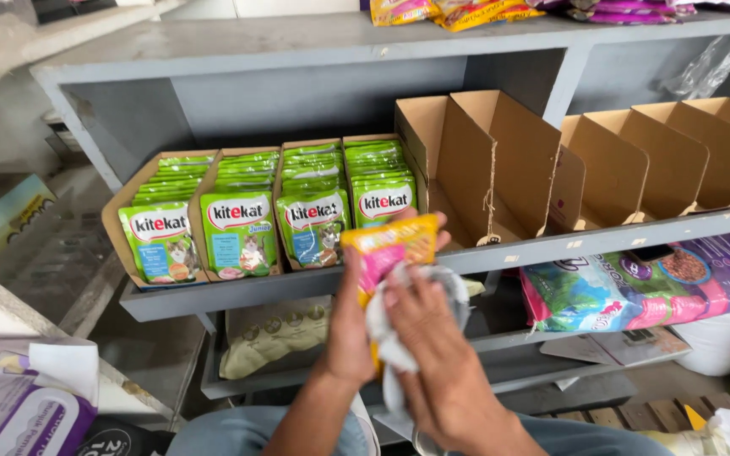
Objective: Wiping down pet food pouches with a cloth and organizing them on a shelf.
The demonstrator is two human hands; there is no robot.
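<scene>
My left hand holds a yellow and pink pet-food pouch upright in front of the grey shelf. My right hand presses a white cloth against the lower front of the pouch. Just behind the pouch, several green pet-food pouches stand in rows inside cardboard display boxes on the shelf.
Empty cardboard display boxes sit on the shelf to the right. A large colourful pet-food bag lies on the lower shelf. More pouches lie on the top shelf. A purple bag is at the lower left.
</scene>
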